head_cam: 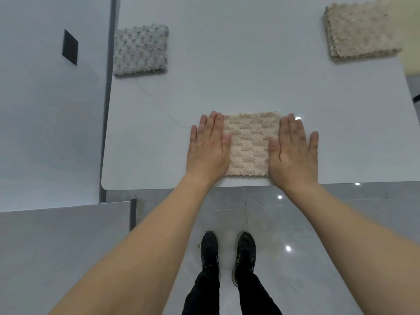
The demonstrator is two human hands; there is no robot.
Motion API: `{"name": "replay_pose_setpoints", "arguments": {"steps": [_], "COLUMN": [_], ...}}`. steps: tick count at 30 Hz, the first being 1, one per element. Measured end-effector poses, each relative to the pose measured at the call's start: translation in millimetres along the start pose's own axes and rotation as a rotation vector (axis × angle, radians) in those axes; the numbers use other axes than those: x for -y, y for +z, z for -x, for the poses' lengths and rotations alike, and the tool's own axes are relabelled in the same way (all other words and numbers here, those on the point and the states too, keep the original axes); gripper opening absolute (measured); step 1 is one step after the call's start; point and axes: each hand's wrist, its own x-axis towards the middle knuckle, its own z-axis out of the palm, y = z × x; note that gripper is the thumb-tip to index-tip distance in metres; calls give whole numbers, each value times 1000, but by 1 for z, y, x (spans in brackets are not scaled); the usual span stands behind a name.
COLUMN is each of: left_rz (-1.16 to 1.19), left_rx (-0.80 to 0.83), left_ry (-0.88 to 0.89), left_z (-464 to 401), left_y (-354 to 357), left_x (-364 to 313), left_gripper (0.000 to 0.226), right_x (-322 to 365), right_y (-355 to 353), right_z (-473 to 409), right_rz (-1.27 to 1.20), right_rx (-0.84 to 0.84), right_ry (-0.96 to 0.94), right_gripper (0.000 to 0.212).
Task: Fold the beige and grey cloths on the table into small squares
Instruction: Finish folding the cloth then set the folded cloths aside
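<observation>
White table (pixel 227 92) over a glossy grey tiled floor (pixel 318 223), pale wall panel on the left with a small dark square plate (pixel 70 47) stuck on it, pretty bare setup overall. Going left to right: a grey cloth (pixel 141 50) sits folded into a chunky square right by the table's far left edge, well apart from everything else, so I'd guess it's parked there as finished and out of the way. Then near the front edge the person's left hand (pixel 208 147) is laid flat, fingers straight and together, palm down on the left side of a beige cloth (pixel 250 145), with part of the hand spilling onto the bare table. That cloth is already a small square, thick and waffle-textured, sitting just inside the table's near edge. The right hand (pixel 294 148) mirrors it on the right side, also flat and spread open, not gripping anything. Looks to me like both palms are pressing the fluffy stack down and squaring its sides so the fold doesn't spring back up, since this stuff looks bouncy. Far right, up in the corner, another folded beige cloth (pixel 361 30) sits by itself, layers visible along its edge, probably the done pile for that colour. Black shoes (pixel 227 251) below on the tiles.
</observation>
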Motion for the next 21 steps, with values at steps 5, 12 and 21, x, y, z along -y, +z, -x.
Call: {"name": "replay_pose_setpoints", "arguments": {"steps": [5,12,21], "left_rz": [140,-241,-311], "left_rx": [56,357,346], "left_ry": [231,888,939], "left_z": [-39,-114,-128], "left_y": [-40,-48,-35], "left_x": [15,-10,-8], "left_gripper": [55,55,51], "right_x": [31,110,103], "right_y": [2,29,43], "right_z": [25,24,29], "right_rz": [-254,-396,-139], "right_rx": [-277,-427,-304], "right_ry": [307,523,451], "right_gripper": [63,62,66]}}
